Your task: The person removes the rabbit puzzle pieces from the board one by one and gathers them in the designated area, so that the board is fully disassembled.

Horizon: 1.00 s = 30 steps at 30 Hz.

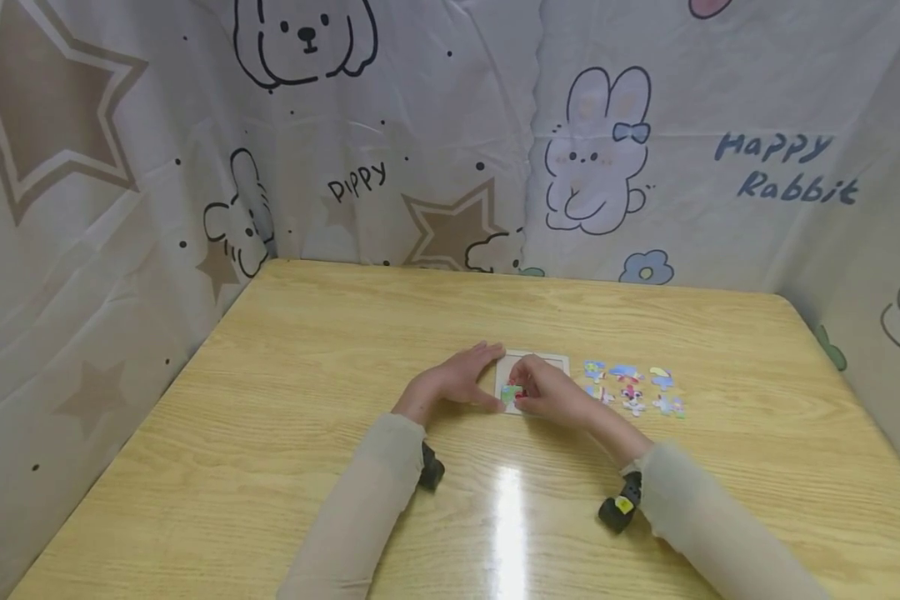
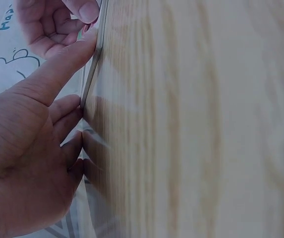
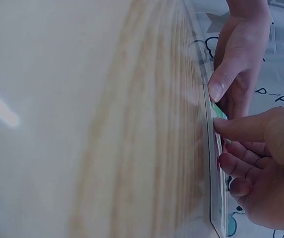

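A shallow white-rimmed puzzle tray point(image 1: 534, 353) lies on the table, with a green puzzle piece point(image 1: 508, 394) in its near left corner. My left hand point(image 1: 459, 379) steadies the tray's left side, fingers extended. In the left wrist view its thumb point(image 2: 65, 67) lies along the tray edge. Over the tray, my right hand point(image 1: 551, 393) pinches a small puzzle piece with red on it beside the green one; the fingers cover most of it. Seen from the right wrist, the right thumb point(image 3: 241, 128) is at the tray's rim, with curled fingers behind it.
Several loose puzzle pieces point(image 1: 632, 395) lie in two rows right of the tray. The wooden table point(image 1: 307, 358) reaches back to a patterned curtain point(image 1: 450, 125). Black wrist cameras are strapped on both wrists, the right one point(image 1: 619, 505) above the table.
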### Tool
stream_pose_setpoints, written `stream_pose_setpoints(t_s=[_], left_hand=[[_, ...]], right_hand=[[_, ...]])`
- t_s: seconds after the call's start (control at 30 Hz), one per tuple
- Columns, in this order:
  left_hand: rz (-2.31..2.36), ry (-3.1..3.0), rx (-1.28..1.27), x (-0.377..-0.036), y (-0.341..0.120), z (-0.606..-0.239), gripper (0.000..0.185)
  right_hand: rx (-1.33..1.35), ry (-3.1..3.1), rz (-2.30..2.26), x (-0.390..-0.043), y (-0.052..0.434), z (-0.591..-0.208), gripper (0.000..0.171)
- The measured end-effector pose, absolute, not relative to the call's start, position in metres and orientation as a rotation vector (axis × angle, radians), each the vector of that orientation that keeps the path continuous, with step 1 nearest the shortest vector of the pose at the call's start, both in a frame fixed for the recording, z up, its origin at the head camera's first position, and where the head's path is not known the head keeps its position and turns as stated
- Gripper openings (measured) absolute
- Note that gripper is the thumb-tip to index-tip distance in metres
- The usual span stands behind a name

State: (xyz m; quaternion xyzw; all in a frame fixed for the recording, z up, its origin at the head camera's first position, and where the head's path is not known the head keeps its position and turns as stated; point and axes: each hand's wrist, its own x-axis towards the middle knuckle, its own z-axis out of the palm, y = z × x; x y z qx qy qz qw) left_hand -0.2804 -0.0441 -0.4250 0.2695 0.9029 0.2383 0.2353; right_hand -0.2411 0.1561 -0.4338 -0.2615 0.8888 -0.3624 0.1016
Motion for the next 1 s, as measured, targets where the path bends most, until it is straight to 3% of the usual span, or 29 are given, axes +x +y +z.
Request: stream_pose_setpoints(t_s=[0.4, 1.0], left_hand=[[0.667, 2.471, 0.749, -0.28, -0.044, -0.424, 0.092], [0.642, 2.485, 0.748, -0.282, -0.043, -0.427, 0.093]], right_hand=[[-0.847, 2.785, -1.086, -0.233, 0.148, -0.426, 0.016], [-0.51, 2.696, -1.272, -0.224, 0.187, -0.431, 0.011]])
